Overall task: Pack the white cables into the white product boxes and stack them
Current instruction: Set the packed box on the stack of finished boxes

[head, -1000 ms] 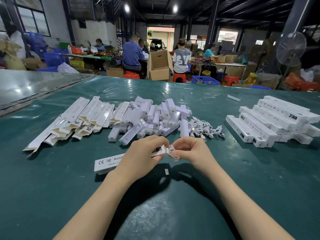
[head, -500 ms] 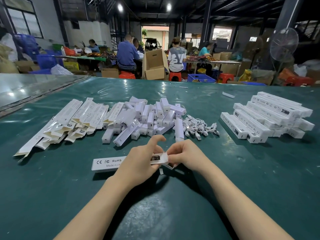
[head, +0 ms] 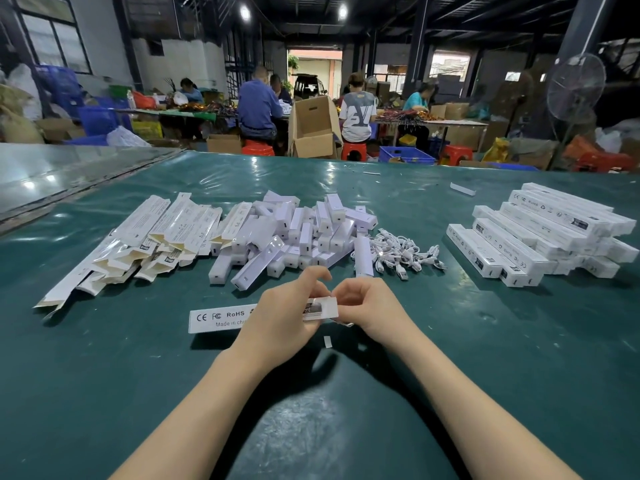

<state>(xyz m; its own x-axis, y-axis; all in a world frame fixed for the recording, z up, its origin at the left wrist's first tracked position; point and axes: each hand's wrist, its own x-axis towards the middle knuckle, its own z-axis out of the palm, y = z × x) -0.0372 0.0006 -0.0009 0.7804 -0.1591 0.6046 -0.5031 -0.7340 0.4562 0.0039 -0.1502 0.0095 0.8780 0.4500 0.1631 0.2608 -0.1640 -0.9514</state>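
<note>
A long white product box [head: 218, 318] lies flat on the green table [head: 104, 375], its CE, FC and RoHS print facing up. My left hand [head: 284, 317] grips it near its right end, index finger raised. My right hand [head: 369, 308] pinches the box's right end flap. A heap of white cables [head: 401, 252] lies behind my hands. Left of the cables sits a pile of small white devices [head: 298, 233]. Flat unfolded boxes [head: 145, 244] lie further left. Packed boxes [head: 540, 237] are stacked at the right.
A small white scrap [head: 327, 341] lies just below the held box. Another loose white piece [head: 462, 189] rests far back on the table. Beyond the table's far edge stand cardboard cartons [head: 313, 129], stools and seated people; a fan [head: 576, 86] stands at the right.
The open flap at the box's right end has been folded in; the end now looks flat and shut. Both hands stayed at the box, the view shifted slightly.
</note>
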